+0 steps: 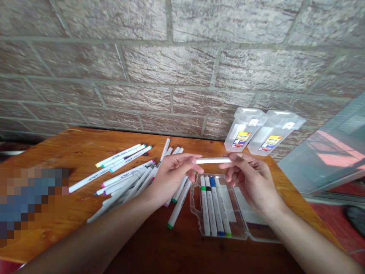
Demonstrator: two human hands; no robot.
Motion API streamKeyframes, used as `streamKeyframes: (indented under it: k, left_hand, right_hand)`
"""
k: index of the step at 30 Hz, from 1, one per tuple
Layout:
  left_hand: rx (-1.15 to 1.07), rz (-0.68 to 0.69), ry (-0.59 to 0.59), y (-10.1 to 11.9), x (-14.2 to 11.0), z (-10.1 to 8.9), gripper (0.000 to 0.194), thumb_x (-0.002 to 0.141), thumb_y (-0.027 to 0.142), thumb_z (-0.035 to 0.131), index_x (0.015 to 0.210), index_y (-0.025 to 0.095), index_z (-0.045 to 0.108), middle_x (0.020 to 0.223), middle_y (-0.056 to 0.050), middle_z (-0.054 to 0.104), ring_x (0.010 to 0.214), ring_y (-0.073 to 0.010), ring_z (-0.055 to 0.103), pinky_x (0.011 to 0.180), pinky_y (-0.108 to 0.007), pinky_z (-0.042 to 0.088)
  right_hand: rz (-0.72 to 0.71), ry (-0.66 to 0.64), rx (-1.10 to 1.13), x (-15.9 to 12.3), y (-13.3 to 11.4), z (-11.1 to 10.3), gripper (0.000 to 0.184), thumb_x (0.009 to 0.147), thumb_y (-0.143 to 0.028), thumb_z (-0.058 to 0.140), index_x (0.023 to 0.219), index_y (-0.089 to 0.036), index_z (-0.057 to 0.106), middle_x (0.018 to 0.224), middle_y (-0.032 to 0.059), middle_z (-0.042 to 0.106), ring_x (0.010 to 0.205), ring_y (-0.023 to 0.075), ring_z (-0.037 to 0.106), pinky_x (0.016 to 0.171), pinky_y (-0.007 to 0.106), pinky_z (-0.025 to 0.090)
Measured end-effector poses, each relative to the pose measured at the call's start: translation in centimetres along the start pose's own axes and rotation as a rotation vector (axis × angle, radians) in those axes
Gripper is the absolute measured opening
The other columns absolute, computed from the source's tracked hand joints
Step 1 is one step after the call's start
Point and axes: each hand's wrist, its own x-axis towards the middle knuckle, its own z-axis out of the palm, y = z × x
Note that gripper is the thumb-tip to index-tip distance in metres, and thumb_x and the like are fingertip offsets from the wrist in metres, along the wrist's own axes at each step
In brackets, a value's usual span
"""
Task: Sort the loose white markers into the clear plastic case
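1. Loose markers (pixel 125 176) lie crossed left of the open case (pixel 238 238), apparently spread within reach.
2. The left hand (pixel 178 167), near the case's far left corner, pinches one end of the held marker (pixel 213 160).
3. That marker hangs above the case's far edge, probably gripped at both ends for steadiness.
4. Four stored markers (pixel 213 205) line the case's left side, open room beside them.
5. The right hand (pixel 252 175), over the case's right half, pinches the other end.
6. Beyond the case stand two clear boxes (pixel 261 148); the table (pixel 296 201) ends near its right.

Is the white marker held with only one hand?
No, the left hand and the right hand hold the marker at opposite ends.
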Motion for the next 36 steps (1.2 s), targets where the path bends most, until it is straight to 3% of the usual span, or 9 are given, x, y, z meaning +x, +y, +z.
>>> streamKeyframes:
  k: [12,20,36]
  left_hand:
    - [-0.069,-0.013,-0.001,0.16,-0.24,0.07,0.027,0.093,0.035,0.069,0.108,0.015,0.08,0.08,-0.007,0.078,0.057,-0.0106,0.058,0.06,-0.025,0.041]
    - [-0.011,0.069,-0.029,0.65,-0.41,0.29,0.03,0.087,0.032,0.077,0.111,0.014,0.078,0.081,-0.007,0.078,0.056,-0.0099,0.059,0.059,-0.025,0.045]
    - [0.1,0.092,-0.021,0.78,-0.58,0.39,0.034,0.082,0.028,0.082,0.112,0.014,0.076,0.077,-0.004,0.076,0.056,-0.0097,0.059,0.053,-0.022,0.046]
  right_hand:
    - [0.004,0.011,0.008,-0.05,-0.2,0.24,0.027,0.078,-0.04,0.086,0.085,-0.016,0.077,0.076,0.0076,0.08,0.043,0.0107,0.061,0.038,0.019,0.047]
    - [-0.009,-0.001,-0.003,-0.17,-0.21,0.21,0.024,0.08,-0.037,0.084,0.089,-0.016,0.077,0.078,0.0072,0.08,0.044,0.0108,0.061,0.039,0.019,0.047]
    - [-0.02,0.0,-0.034,-0.32,-0.38,0.37,0.02,0.079,-0.036,0.082,0.088,-0.019,0.076,0.08,0.0071,0.08,0.044,0.0114,0.06,0.038,0.021,0.045]
